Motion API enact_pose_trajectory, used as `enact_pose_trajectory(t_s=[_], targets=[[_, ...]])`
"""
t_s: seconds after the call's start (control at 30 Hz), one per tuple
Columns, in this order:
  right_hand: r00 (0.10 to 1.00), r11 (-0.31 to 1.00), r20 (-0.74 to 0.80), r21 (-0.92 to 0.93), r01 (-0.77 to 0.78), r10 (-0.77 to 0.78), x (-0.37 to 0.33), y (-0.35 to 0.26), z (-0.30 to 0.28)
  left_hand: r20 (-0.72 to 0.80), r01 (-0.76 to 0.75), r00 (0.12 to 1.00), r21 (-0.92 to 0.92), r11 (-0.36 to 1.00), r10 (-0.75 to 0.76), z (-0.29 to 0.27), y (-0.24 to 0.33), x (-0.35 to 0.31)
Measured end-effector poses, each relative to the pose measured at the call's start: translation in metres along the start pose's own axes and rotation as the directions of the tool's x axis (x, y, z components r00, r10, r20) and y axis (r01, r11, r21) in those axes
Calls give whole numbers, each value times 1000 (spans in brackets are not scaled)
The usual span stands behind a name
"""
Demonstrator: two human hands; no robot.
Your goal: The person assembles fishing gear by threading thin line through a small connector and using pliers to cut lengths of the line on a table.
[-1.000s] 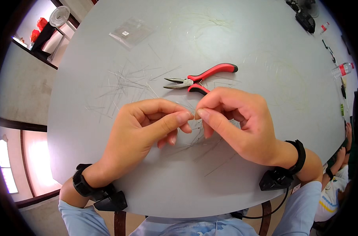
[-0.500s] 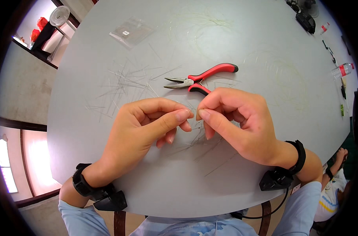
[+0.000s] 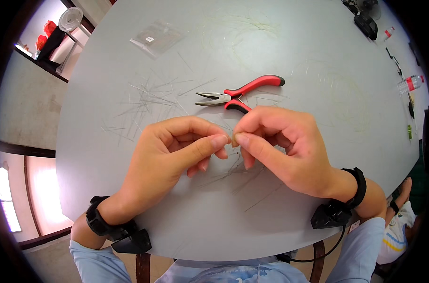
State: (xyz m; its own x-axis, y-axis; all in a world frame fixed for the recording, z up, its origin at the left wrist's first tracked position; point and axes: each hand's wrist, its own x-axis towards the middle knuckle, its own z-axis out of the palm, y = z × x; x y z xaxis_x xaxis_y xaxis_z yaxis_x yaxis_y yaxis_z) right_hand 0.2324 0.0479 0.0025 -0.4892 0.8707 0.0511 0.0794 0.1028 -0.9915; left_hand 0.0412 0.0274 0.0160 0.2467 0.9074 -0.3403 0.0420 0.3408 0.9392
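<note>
My left hand [image 3: 179, 148] and my right hand [image 3: 285, 148] meet fingertip to fingertip over the middle of the grey table. Each has its thumb pressed against its index finger. Whatever they pinch is too small to make out. Just beyond them lie bent-nose pliers [image 3: 233, 98] with red and black handles, jaws to the left and slightly apart; my right hand covers the end of the lower handle. Thin dark wire pieces [image 3: 245, 172] lie beneath my hands. More fine straight metal pins or wires [image 3: 148, 96] are scattered to the left of the pliers.
A clear plastic bag [image 3: 157, 40] lies at the far left of the table [image 3: 195, 217]. Thin pale yellowish strands [image 3: 252, 23] spread at the back. Water bottles [image 3: 410, 85] and black devices [image 3: 365, 23] stand along the right. A person [image 3: 398, 228] sits at the lower right.
The right fingertips have shifted slightly left and now touch or nearly touch the left ones. My left hand has hardly moved.
</note>
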Motion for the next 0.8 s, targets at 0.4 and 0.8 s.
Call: enact_pose_trajectory(t_s=[0.4,0.8], targets=[[993,988,2,-93,119,-120,0,3,0,59,-4,998,68,998,0,-2,0,0],[977,939,29,-269,213,-213,0,7,-2,72,-40,997,111,993,32,-1,-1,-1]])
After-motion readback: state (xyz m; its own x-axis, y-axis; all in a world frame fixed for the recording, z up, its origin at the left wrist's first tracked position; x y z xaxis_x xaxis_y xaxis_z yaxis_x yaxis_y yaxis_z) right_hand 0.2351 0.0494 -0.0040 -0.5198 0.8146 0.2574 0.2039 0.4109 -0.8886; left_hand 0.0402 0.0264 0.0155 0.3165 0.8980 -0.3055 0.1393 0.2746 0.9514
